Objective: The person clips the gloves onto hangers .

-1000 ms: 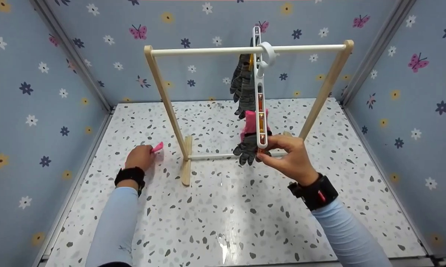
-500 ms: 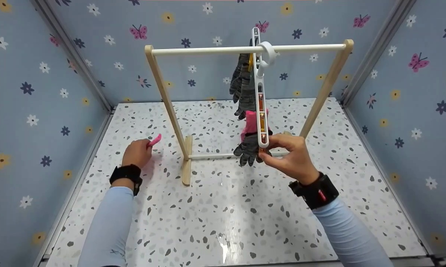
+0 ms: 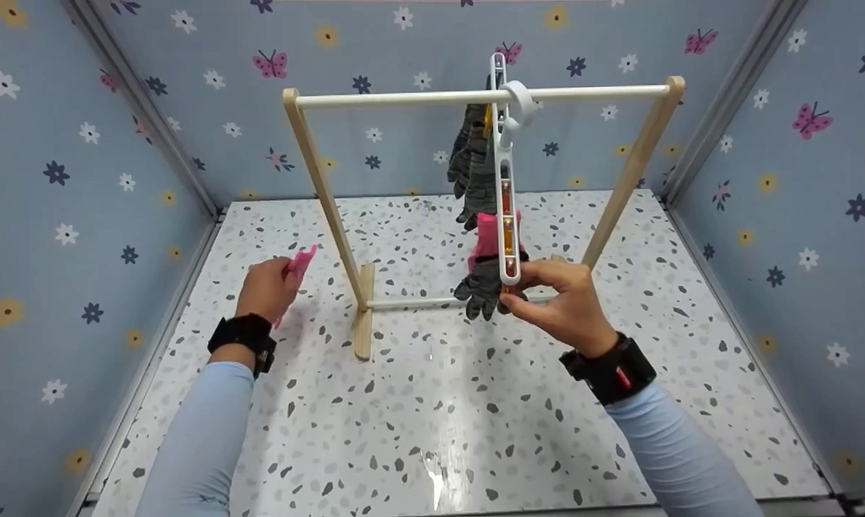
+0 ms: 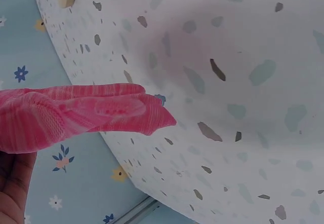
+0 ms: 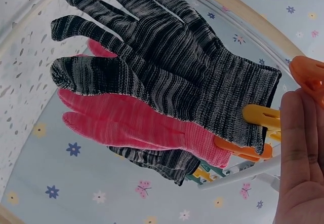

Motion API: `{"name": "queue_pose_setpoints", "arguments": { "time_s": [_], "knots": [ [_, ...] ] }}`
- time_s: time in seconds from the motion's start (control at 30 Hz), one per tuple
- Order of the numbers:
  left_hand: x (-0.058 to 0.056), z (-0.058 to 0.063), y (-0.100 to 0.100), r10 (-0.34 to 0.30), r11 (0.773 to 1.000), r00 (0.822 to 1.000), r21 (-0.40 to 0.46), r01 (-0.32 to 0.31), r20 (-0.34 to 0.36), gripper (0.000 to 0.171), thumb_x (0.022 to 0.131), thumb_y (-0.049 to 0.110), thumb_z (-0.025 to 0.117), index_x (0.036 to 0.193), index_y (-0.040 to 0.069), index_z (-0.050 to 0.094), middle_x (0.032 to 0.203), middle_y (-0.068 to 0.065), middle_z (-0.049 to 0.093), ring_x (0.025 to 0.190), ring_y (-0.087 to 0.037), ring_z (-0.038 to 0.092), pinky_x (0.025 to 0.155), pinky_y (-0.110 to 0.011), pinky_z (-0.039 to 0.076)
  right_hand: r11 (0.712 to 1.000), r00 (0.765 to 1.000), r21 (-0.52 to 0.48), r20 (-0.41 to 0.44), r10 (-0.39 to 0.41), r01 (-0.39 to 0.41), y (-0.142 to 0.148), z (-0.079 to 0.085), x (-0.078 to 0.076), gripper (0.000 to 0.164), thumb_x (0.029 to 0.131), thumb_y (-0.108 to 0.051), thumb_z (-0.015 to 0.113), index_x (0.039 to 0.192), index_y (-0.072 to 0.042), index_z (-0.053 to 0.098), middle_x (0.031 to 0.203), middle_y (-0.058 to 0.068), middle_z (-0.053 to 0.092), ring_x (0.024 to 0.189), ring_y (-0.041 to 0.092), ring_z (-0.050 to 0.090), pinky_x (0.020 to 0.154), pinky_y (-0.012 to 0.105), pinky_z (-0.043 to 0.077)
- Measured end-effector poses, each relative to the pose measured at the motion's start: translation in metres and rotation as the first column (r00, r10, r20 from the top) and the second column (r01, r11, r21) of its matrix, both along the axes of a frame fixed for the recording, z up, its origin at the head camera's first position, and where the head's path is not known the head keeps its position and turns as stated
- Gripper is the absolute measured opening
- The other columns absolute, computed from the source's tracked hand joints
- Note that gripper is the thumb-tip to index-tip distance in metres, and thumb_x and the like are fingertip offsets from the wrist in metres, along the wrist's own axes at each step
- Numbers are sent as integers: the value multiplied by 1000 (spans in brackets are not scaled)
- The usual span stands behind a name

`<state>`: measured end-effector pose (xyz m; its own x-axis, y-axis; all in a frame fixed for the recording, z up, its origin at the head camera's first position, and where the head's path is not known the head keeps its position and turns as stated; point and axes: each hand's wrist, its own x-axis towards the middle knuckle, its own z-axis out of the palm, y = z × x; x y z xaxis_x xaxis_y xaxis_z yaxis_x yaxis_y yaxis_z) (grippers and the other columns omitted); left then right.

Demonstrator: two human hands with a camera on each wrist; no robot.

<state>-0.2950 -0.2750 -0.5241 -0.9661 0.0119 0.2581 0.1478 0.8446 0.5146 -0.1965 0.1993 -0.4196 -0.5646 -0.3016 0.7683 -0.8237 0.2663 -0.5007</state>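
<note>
My left hand (image 3: 264, 293) holds a pink knit glove (image 3: 301, 266) above the table, left of the rack. In the left wrist view that glove (image 4: 96, 110) points its fingers over the speckled surface. My right hand (image 3: 565, 301) pinches an orange clip (image 5: 308, 72) at the near end of a white clip hanger (image 3: 503, 154). From the hanger hang a grey-black knit glove (image 5: 167, 57) in a yellow clip (image 5: 260, 115), a pink glove (image 5: 131, 122) in another orange clip (image 5: 243, 150), and a further grey glove (image 5: 157, 160) behind, partly hidden.
The hanger hooks over the white top bar (image 3: 404, 98) of a rack with wooden side posts (image 3: 325, 190). The rack stands on a speckled table (image 3: 389, 424). Flower-patterned walls (image 3: 210, 43) enclose the back and both sides.
My left hand has lifted slightly and moved a little up and left, and more of the pink glove now shows. My right hand stays at the hanger's near end.
</note>
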Motion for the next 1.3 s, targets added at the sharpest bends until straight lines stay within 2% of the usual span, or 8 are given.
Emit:
{"name": "queue_pose_setpoints", "arguments": {
  "time_s": [0.1,0.33,0.43,0.7,1.0,1.17,1.3],
  "knots": [
    [1,6,1,6,1000,1000,20,-6,-10,22,105,3,54,110,-8,71,97,-27,73,86,-38,64,83,-53,56,1000,1000,-5,6,5,-4,-1,0,1,25,77,11,87,99,3,82,84,14,81,73,28,77,83,18,58],
    [1,20,7,4,998,998,66,0,-62,17,103,4,59,102,-7,72,85,-22,70,76,-32,59,70,-38,46,1000,1000,-5,8,-5,5,-1,-1,0,24,77,11,87,99,3,82,83,12,81,72,28,77,83,18,57],
    [2,24,10,5,997,997,83,1,-77,17,103,3,61,105,-7,75,87,-23,73,76,-31,60,69,-35,46,1000,1000,-6,1,-9,9,-2,-1,-1,25,77,10,88,100,3,82,82,12,81,71,28,76,83,18,56],
    [5,27,14,-20,985,992,167,42,-128,19,103,2,62,111,-8,75,94,-25,75,84,-34,66,75,-33,49,1000,1000,-6,-13,-19,19,-3,-1,0,24,76,7,90,99,2,83,82,10,82,72,24,77,81,21,53],
    [8,30,16,-6,965,986,257,49,-167,21,101,0,63,113,-9,77,100,-28,79,89,-39,73,73,-7,41,1000,1000,-12,10,-3,3,-4,-3,-1,25,77,8,90,100,3,82,84,12,82,73,23,78,82,19,58],
    [11,31,17,2,960,981,275,52,-193,20,98,-2,64,110,-10,77,100,-29,79,90,-41,74,75,-5,40,1000,1000,-25,11,-6,7,-5,-4,-2,26,76,8,91,100,3,82,82,11,82,73,21,78,82,19,58],
    [13,32,19,-1,947,976,312,71,-219,17,97,-3,66,107,-11,77,99,-29,79,87,-39,73,76,-4,42,999,1000,-27,-1,-16,16,-5,-5,-3,27,76,9,90,100,3,82,82,12,82,71,22,77,82,19,56]
  ]
}}
